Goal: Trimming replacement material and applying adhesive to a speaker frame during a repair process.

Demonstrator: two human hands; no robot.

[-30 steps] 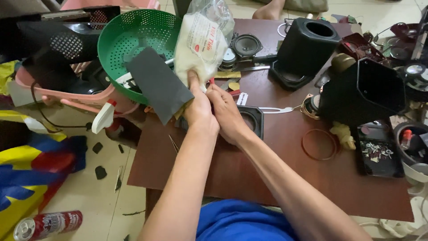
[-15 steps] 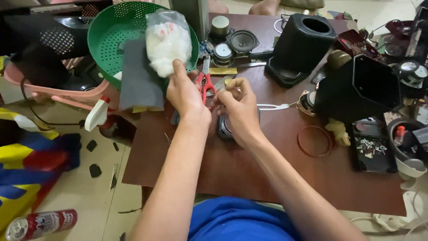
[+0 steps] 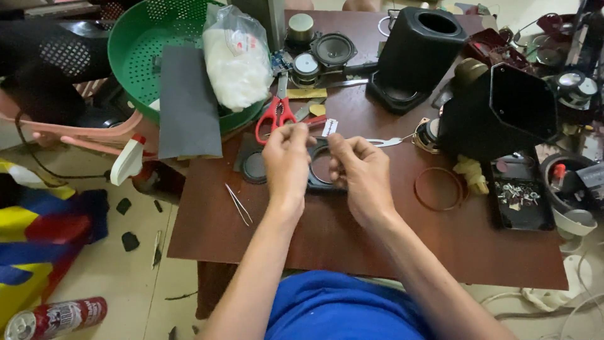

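A flat black speaker panel (image 3: 319,171) with a round opening lies on the brown table (image 3: 377,245), and both my hands are on it. My left hand (image 3: 286,160) curls its fingers over the panel's left side. At the right rim of the opening, my right hand (image 3: 360,173) pinches the panel. A black round disc (image 3: 255,167) sits just left of my left hand. Red-handled scissors (image 3: 277,112) and a small razor blade (image 3: 329,128) lie just beyond my fingers. Whether anything small is between my fingertips is hidden.
A green basket (image 3: 135,44) at the back left holds a clear bag of white stuffing (image 3: 234,63) and a dark grey sheet (image 3: 182,104). Two black speaker boxes (image 3: 418,56) (image 3: 509,113), loose speaker drivers (image 3: 333,49), a brown ring (image 3: 439,189), tweezers (image 3: 239,204) and a screw tray (image 3: 519,196) crowd the table.
My left hand let go of the bag of white stuffing, which now rests in the green basket. Both hands have come together on the black panel.
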